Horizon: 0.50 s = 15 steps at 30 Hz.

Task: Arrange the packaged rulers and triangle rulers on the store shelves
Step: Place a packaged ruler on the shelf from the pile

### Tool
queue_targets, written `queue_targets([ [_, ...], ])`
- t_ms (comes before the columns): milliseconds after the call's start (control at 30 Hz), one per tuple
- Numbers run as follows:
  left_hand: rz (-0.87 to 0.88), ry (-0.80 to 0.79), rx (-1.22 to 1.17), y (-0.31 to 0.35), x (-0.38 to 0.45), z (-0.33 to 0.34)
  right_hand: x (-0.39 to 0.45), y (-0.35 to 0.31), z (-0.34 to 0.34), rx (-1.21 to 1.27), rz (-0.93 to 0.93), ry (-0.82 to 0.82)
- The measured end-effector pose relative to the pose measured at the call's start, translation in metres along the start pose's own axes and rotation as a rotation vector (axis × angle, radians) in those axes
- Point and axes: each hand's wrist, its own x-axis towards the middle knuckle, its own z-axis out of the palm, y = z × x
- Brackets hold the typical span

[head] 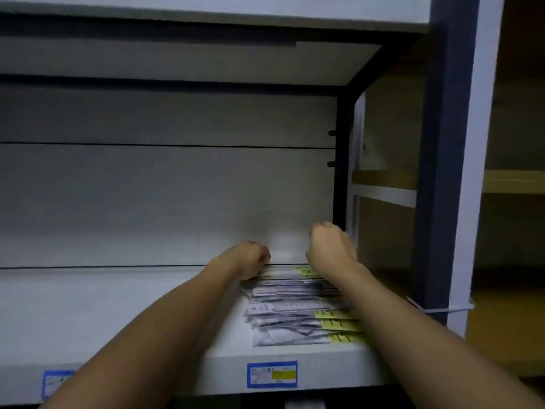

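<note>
Packaged rulers lie flat in an overlapping row on the right part of a white shelf, running from the back panel toward the front edge, their yellow label ends pointing right. On the shelf's front lip, a blue-framed price tag sits at the far left, partly hidden behind the left forearm, and a second price tag with a yellow patch sits below the rulers. The left hand reaches to the back of the row with its fingers curled down at the left ends of the rearmost packages; whether it grips one is blurred and cannot be told. The right hand is raised just beside the shelf's dark upright post, fingers curled; what it holds, if anything, cannot be told.
</note>
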Motion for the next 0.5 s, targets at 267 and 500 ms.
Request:
queue_targets([
  [267, 0.062, -0.103, -0.175, 0.006, 0.010, 0.014, 0.019, 0.011, 0.036, 0.031, 0.178, 0.106],
  [500, 0.027, -0.097, -0.317, -0.002, 0.018, 0.014, 0.025, 0.022, 0.063, 0.150, 0.299, 0.133],
])
